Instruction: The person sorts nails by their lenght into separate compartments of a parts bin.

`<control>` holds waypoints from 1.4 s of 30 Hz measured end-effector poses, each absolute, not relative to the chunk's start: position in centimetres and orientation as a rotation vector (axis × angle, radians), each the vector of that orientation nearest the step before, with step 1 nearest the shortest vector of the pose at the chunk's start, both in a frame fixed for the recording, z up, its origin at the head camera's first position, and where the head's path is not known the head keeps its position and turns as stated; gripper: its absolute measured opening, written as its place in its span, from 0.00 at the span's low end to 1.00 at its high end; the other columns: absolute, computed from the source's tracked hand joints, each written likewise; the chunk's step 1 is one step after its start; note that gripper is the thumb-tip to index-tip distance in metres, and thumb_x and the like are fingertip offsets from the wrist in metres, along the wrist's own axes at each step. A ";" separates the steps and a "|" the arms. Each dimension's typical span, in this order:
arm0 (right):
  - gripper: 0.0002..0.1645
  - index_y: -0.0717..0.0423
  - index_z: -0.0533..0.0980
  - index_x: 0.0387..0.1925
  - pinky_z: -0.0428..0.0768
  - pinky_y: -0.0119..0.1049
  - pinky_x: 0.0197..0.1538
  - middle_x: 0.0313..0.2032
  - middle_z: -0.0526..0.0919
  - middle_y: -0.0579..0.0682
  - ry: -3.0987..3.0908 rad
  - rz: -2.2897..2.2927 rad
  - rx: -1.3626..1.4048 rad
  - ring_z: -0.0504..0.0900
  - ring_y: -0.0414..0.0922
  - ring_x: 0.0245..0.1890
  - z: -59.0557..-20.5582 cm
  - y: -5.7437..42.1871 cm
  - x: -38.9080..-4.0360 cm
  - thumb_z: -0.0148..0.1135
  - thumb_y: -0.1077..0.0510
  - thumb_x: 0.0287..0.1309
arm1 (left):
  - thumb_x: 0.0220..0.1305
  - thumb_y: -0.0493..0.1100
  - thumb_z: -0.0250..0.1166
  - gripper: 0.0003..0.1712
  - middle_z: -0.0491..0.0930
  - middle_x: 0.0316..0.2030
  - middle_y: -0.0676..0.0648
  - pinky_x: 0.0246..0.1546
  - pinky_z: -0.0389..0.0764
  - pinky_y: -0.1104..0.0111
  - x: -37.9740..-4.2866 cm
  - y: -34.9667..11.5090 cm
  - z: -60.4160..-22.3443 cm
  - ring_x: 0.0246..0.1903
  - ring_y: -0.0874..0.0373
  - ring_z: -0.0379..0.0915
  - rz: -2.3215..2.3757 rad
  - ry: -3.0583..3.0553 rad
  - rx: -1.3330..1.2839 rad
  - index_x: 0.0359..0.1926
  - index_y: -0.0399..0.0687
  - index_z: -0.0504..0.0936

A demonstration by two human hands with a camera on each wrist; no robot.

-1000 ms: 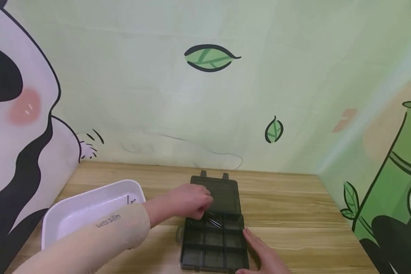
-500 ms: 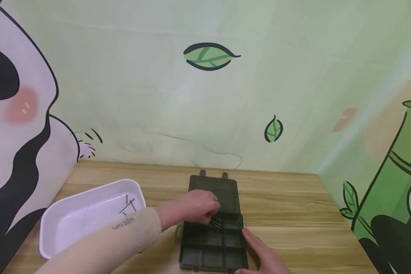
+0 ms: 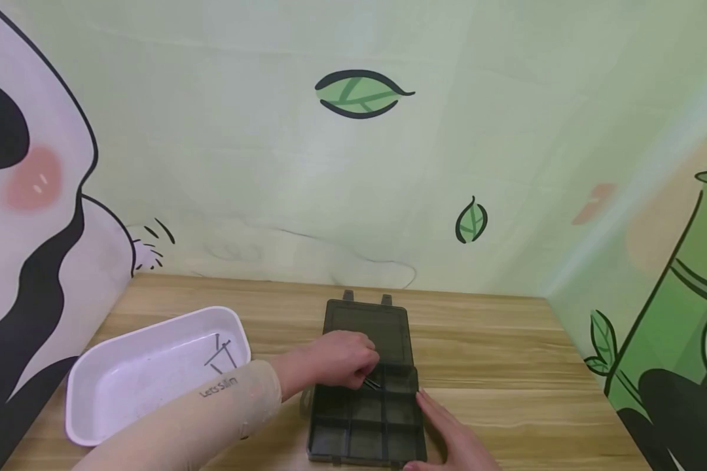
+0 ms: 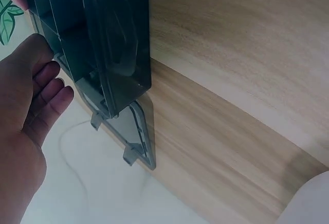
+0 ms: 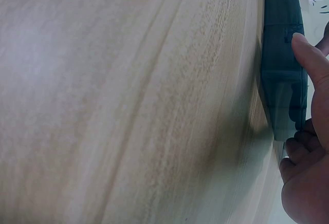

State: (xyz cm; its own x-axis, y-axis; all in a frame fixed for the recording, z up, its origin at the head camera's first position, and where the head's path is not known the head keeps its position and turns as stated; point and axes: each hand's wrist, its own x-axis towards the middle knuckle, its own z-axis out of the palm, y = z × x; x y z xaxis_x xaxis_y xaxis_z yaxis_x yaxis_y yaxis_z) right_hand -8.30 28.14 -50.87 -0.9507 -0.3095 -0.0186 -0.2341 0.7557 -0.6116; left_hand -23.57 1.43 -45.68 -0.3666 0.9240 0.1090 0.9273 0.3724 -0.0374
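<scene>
A dark see-through compartment box lies on the table with its lid folded back. My left hand reaches over its far compartments with curled fingers, the fingertips right at a few thin shiny nails there. Thumb and index tips are hidden, so I cannot tell whether they pinch a nail. In the left wrist view the other fingers of that hand curl beside the box wall. My right hand holds the box's near right corner, thumb on one face and fingers along the side.
At the left stands a white tray with several nails lying at its right end; my left forearm crosses in front of it. The wooden table runs back to a printed wall covering with leaves and a panda.
My left hand has moved slightly right and nearer, over the nails in the box. The forearm's shift uncovers more nails in the tray. My right hand stays at the box corner.
</scene>
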 end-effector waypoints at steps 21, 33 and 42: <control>0.68 0.57 0.62 0.81 0.71 0.68 0.67 0.78 0.66 0.61 2.822 -0.976 -0.469 0.69 0.66 0.74 -50.4 27.8 -8.3 0.81 0.30 0.48 | 0.55 0.39 0.75 0.08 0.76 0.29 0.56 0.35 0.79 0.68 -23.9 -3.5 -42.0 0.33 0.60 0.75 -0.097 -2.534 -1.660 0.31 0.53 0.83; 0.67 0.62 0.63 0.80 0.73 0.69 0.65 0.77 0.67 0.65 2.858 -0.944 -0.541 0.71 0.69 0.72 -50.8 28.1 -8.4 0.81 0.32 0.49 | 0.52 0.37 0.73 0.08 0.74 0.27 0.57 0.31 0.76 0.71 -23.8 -8.2 -40.2 0.30 0.62 0.72 -0.090 -2.503 -1.623 0.28 0.51 0.81; 0.66 0.64 0.64 0.78 0.75 0.68 0.63 0.75 0.69 0.66 2.910 -0.924 -0.611 0.73 0.69 0.70 -51.0 28.2 -8.3 0.82 0.33 0.48 | 0.55 0.34 0.75 0.10 0.75 0.28 0.56 0.32 0.77 0.71 -23.5 -11.9 -38.4 0.30 0.62 0.70 -0.109 -2.672 -1.517 0.30 0.49 0.82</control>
State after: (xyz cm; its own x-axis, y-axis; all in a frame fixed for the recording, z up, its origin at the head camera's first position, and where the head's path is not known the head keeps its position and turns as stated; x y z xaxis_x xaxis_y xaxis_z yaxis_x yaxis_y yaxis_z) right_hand -8.34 28.23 -51.03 -0.9227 -0.3749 0.0901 -0.3582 0.7470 -0.5601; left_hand -23.52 -11.89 -38.39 -0.5115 0.8542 0.0933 0.8589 0.5113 0.0286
